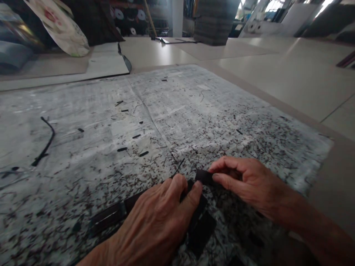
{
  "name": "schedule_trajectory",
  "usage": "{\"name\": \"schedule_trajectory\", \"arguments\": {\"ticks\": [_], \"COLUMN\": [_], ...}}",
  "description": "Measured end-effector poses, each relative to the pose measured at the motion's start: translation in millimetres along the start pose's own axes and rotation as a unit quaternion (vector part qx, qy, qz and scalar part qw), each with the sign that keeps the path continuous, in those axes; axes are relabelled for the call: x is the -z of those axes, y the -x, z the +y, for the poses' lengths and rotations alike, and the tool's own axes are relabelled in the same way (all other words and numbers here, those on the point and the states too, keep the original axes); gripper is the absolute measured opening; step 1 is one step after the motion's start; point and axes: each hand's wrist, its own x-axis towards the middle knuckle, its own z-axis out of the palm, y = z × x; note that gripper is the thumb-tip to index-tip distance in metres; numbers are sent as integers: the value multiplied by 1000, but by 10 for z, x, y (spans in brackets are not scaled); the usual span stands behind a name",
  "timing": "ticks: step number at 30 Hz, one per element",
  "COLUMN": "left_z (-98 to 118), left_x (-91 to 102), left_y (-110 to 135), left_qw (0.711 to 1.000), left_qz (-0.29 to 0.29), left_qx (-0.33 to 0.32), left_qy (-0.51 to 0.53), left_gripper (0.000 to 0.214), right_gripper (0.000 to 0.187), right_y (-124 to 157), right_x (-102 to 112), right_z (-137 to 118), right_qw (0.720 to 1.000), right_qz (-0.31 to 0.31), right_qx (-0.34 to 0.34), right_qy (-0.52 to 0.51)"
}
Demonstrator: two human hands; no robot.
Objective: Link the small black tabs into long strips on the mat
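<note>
1. Pinching the dark strip (203, 177) by its right end: the right grip (246, 181).
2. Left grip (163, 210): thumb by its left end; whether clamped, cannot tell.
3. Over the sheet (180, 96), it points left, long axis roughly crosswise.

A broad pale table (277, 77) stretches away from me toward the right edge of the frame, a seam crossing its top and a soft glare lying on it. Beyond, at top centre, stands a light pillar (177, 18); to its left I see shelving (160, 23) and dark rolls (141, 15) with pale ends. Windows (276, 5) shine at upper right; the room looks dim.
</note>
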Motion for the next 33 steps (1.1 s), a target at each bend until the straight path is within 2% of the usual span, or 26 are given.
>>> {"name": "schedule_trajectory", "arguments": {"ticks": [11,17,26,33], "left_z": [2,12,-9,-34], "left_x": [21,16,78,80], "left_y": [-3,-5,-46,-22], "left_qw": [1000,999,996,997], "left_qz": [-15,-20,-44,-46], "left_qx": [13,28,48,21], "left_qy": [5,-7,54,52], "left_gripper": [55,63,41,51], "right_gripper": [13,14,14,13], "right_y": [7,0,0,7], "right_x": [-9,-17,-26,-27], "right_z": [17,-1,-3,-6], "right_qw": [1000,1000,1000,1000], "right_qz": [-9,-9,1,4], "right_qx": [-21,-16,-9,-11], "right_qy": [-2,-6,16,9]}}
